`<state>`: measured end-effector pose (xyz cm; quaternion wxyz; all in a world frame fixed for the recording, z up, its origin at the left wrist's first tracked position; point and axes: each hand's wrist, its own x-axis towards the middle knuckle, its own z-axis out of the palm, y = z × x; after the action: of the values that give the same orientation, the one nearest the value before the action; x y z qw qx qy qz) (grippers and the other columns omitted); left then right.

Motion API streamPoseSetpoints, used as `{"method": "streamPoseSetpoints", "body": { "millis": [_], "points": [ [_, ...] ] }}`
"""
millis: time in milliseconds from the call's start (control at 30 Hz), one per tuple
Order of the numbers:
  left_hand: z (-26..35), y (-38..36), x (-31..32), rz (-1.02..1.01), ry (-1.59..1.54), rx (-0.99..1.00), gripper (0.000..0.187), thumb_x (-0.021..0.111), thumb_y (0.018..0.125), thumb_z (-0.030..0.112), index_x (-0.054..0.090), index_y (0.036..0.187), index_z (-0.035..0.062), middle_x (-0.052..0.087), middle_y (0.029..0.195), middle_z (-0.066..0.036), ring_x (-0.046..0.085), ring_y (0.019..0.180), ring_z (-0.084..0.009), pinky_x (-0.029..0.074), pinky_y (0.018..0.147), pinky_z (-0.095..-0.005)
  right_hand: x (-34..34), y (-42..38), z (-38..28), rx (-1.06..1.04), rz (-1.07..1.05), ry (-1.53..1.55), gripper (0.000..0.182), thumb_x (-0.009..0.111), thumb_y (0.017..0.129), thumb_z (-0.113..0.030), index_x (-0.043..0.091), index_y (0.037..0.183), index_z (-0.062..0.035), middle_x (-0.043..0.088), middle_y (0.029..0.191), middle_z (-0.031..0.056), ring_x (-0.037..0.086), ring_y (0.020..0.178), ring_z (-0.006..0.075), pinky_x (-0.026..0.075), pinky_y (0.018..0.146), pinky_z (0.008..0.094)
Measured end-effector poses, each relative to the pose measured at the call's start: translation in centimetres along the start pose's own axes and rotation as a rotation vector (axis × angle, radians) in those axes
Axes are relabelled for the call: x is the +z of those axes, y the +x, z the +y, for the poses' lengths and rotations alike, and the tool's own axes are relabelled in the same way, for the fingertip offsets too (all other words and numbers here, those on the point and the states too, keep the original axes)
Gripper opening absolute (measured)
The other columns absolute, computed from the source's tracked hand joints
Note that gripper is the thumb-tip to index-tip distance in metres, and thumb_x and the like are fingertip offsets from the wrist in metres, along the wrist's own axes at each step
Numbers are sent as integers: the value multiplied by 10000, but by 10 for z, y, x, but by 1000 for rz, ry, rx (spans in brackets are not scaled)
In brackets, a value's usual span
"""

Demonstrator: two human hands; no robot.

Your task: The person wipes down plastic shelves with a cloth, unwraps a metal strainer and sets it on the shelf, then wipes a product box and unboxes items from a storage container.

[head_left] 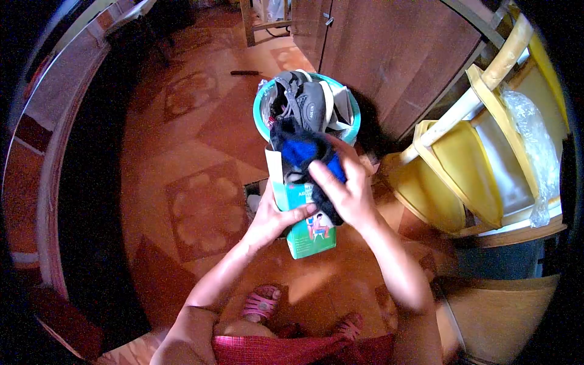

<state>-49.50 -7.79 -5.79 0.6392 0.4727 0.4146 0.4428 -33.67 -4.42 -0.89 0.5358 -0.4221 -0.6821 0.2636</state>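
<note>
My left hand (pixel 269 212) is closed around a green and white cardboard box (pixel 311 242), its thumb lying across the front. A small picture of figures is printed near the bottom of that box, and a white flap stands up at its top left. My right hand (pixel 353 191) grips a black and blue fabric item (pixel 301 149) against the upper part of the box. The fabric's exact kind does not show. Just beyond both hands, a grey shoe (pixel 311 104) rests in a round turquoise bin (pixel 260 104) with other items.
A dark brown wooden cabinet (pixel 389 58) stands behind the bin. To the right is a rack (pixel 465 173) with yellow panels and clear plastic wrap (pixel 528 131). A small dark strip (pixel 244 73) lies on the tiled floor (pixel 201 201). My feet in pink sandals (pixel 260 304) are below.
</note>
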Motion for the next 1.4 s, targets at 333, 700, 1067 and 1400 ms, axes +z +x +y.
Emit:
{"method": "streamPoseSetpoints", "body": {
  "millis": [333,700,1067,1400],
  "points": [
    [0,-17,15,-98,610,504,847,819,577,148,331,1258,29,491,1181,-110,493,1096,-208,386,962,-364,-17,26,13,358,-165,-300,267,614,818,-285,628,825,-19,645,824,147,615,700,297,477,642,369],
    [-17,-13,21,177,342,469,739,809,582,172,399,1177,17,558,1090,-144,555,1004,-213,436,874,-325,-52,-11,-24,-17,171,-246,289,535,898,-259,583,1012,2,629,859,139,598,781,238,450,737,332],
    [67,4,50,223,-28,161,696,760,709,140,341,1254,28,537,1149,-106,544,1030,-188,451,882,-321,-73,-14,7,452,93,106,420,587,857,-390,576,1076,-32,627,921,75,575,796,170,452,748,303],
    [76,5,65,-74,-423,65,817,662,773,354,203,1386,71,391,1331,-102,401,1210,-237,316,1018,-384,-99,21,-35,696,179,468,352,685,783,-336,632,1001,-66,618,863,5,546,769,108,429,712,245]
  ]
}}
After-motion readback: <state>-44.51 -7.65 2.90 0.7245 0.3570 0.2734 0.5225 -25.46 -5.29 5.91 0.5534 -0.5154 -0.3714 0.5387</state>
